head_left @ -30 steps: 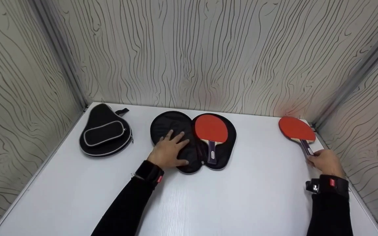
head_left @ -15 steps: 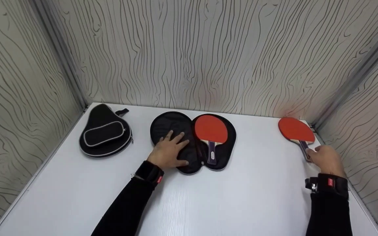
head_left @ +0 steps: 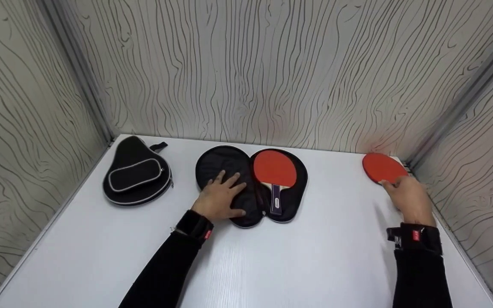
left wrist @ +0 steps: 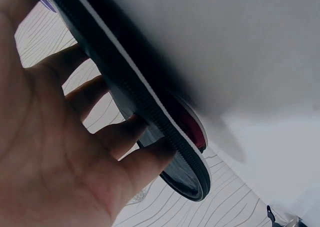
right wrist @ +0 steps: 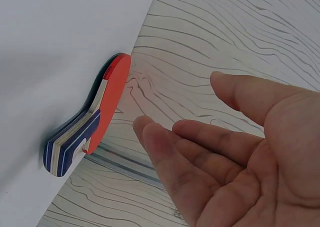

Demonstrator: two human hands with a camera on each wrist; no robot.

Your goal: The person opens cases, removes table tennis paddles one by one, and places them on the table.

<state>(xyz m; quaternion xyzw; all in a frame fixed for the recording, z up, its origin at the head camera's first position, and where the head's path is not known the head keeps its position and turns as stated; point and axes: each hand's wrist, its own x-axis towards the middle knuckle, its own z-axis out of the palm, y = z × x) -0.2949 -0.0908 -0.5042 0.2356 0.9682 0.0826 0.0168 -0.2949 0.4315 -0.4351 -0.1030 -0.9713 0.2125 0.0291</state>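
With fingers spread, my left hand (head_left: 219,199) rests on the left half of an unfolded black paddle case (head_left: 223,158); its fingertips lie on the lining inside the zipped edge in the left wrist view. A red table tennis paddle (head_left: 275,167) with a dark purple handle lies in the case's right half. Far right, another red paddle (head_left: 381,167) lies on the table. Above its handle hovers my right hand (head_left: 411,199), hiding the handle in the head view. The right wrist view shows a gap between the loosely bent fingers and the handle (right wrist: 72,142).
A closed black paddle case (head_left: 137,175) with a front pocket and a strap lies at the left of the white table (head_left: 306,261). Wood-patterned panels (head_left: 246,72) stand along the back and both sides.
My right hand has let go of the right paddle's handle and moved up and to the left over it. The paddle itself has hardly shifted. My left hand has stayed still.
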